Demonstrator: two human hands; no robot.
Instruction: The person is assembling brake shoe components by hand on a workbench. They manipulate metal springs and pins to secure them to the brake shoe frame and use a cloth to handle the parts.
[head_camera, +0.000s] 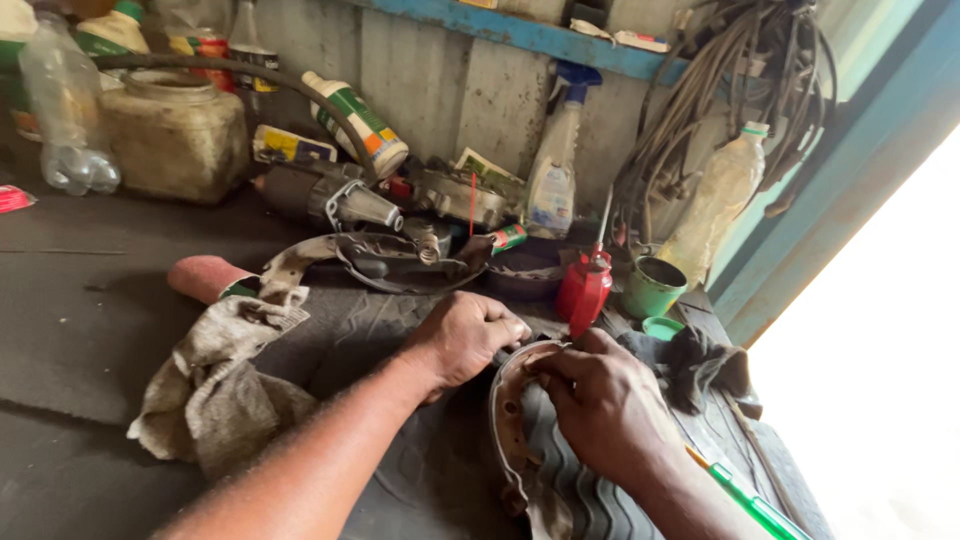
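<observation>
Both forearms reach over the dark workbench (80, 330), where the right hand (600, 400) grips the curved brake shoe (510, 420) at its upper end while the left hand (465, 335) is fisted just beside it

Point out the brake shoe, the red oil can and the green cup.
brake shoe (508, 420): head view, curved metal rim.
red oil can (583, 290): head view, red body.
green cup (652, 289): head view, outer wall.

Curved rusty metal brake shoe (510, 420): upper end hidden beneath both hands, lower end cut off by bottom edge.
Right hand (600, 405): fingertips concealed, grip unclear.
Left hand (465, 335): fist contents hidden.
Green plastic pen-like tool (750, 500): cut off at bottom edge.
Clear plastic bottle (65, 105): top cropped.
</observation>
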